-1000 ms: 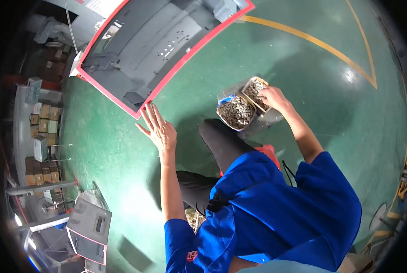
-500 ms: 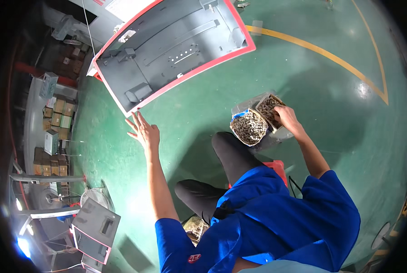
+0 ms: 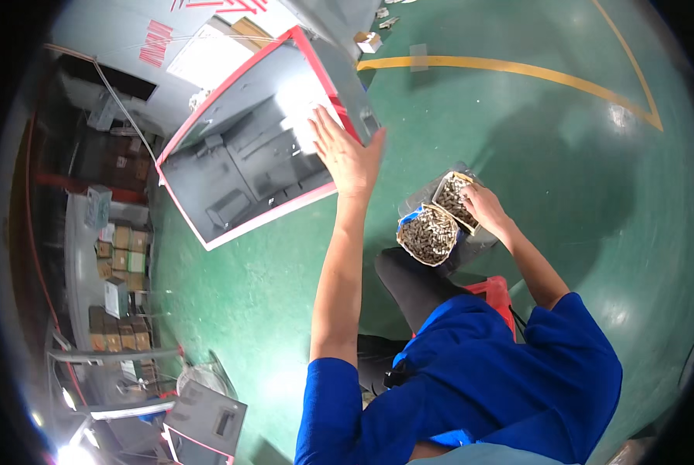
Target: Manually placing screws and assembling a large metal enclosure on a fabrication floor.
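A grey cabinet shell (image 3: 246, 200) with a red-edged rim stands at the upper left, its hollow inside facing me. My left hand (image 3: 351, 159) lies against the rim's right side, fingers spread; nothing is in it. My right hand (image 3: 483, 208) reaches into a carton of small pale cylindrical parts (image 3: 452, 195). Its fingers are drawn together with the tips among the parts, so whatever they pinch is hidden. A second lined container (image 3: 428, 236), piled with similar pieces, sits beside that carton, close to my knee.
Both containers rest on a dark support (image 3: 459, 258). A red stool (image 3: 496, 293) is beneath me. A cord (image 3: 120, 102) runs down to the cabinet's left corner. Stacked cartons (image 3: 122, 260) line the left side; another grey cabinet (image 3: 206, 418) stands at lower left. Yellow tape (image 3: 510, 68) marks the green floor.
My left hand has moved up and right from the cabinet's near left corner to its right side. The cabinet appears turned, showing its outer right wall. My right hand stays in the carton.
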